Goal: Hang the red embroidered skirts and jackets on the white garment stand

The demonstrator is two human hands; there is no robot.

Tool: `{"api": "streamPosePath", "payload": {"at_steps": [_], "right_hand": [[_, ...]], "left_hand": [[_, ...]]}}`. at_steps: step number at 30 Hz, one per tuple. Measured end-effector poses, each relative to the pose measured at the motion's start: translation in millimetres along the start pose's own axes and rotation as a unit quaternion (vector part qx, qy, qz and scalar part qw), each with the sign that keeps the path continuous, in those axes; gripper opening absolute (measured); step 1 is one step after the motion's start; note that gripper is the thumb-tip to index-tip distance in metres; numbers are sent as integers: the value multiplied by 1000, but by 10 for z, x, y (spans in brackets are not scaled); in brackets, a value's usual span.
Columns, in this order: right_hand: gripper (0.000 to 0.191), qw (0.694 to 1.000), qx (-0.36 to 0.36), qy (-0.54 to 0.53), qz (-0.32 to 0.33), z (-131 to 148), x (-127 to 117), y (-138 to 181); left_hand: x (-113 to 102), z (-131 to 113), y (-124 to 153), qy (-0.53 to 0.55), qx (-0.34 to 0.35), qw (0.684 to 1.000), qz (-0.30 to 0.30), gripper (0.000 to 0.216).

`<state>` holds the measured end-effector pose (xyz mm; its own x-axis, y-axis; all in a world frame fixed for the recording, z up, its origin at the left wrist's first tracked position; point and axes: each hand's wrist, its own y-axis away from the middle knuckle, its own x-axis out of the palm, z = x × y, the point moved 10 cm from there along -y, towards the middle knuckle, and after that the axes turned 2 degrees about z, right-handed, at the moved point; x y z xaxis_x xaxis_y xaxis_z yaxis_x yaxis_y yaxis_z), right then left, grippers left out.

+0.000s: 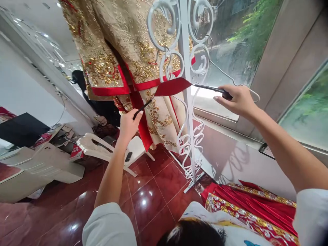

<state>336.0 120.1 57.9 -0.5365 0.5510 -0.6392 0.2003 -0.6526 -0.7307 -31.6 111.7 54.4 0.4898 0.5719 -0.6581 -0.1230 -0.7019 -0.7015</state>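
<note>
Gripped the red strip [171,87] by its black ends, left hand [129,124] low, right hand [237,100] higher, well apart, right in front of the white stand [186,61]. Probably best pulled taut and level, clear of the beading on the gold robe [123,34] tbh.

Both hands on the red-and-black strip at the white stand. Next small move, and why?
Probably raise the left hand a little to level the red-and-black strip. Its left end sits lower than the end gripped in the right hand, while its red middle already crosses the white stand just below the gold garment. This is a judgement only.
</note>
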Motion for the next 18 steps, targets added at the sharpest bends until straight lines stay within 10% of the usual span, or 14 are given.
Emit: {"api": "streamPosePath", "payload": {"at_steps": [8, 18], "right_hand": [[33, 992, 66, 33, -104, 75, 55, 195], [46, 989, 102, 91, -64, 80, 87, 366]], "left_hand": [[-41, 26, -66, -58, 20, 997, -43, 37], [-13, -18, 1, -105, 20, 994, -33, 34]]}}
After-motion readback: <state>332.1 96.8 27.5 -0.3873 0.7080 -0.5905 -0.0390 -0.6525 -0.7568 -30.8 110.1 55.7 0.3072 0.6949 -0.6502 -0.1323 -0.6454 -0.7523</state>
